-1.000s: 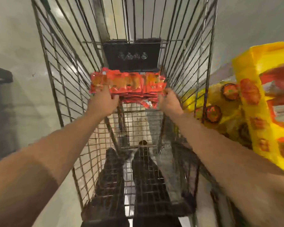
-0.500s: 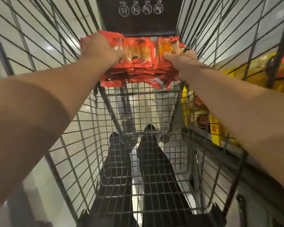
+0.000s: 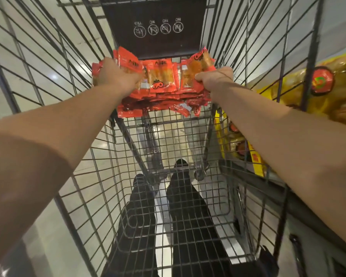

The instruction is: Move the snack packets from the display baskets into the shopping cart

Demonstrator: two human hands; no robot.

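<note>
A stack of red and orange snack packets (image 3: 162, 82) is held inside the wire shopping cart (image 3: 174, 148), near its far end below a black sign panel. My left hand (image 3: 116, 76) grips the stack's left side. My right hand (image 3: 216, 80) grips its right side. Both arms reach out over the cart's mesh floor. The lowest packets hang just above or against the mesh; I cannot tell which.
A black panel (image 3: 154, 27) with white pictograms closes the cart's far end. Yellow display packaging with red round labels (image 3: 324, 84) lies outside the cart's right wall. Dark trouser legs and shoes (image 3: 180, 196) show through the mesh floor.
Both hands have carried the packet stack forward and down into the cart's far end. The view has tilted downward and closer to the cart.
</note>
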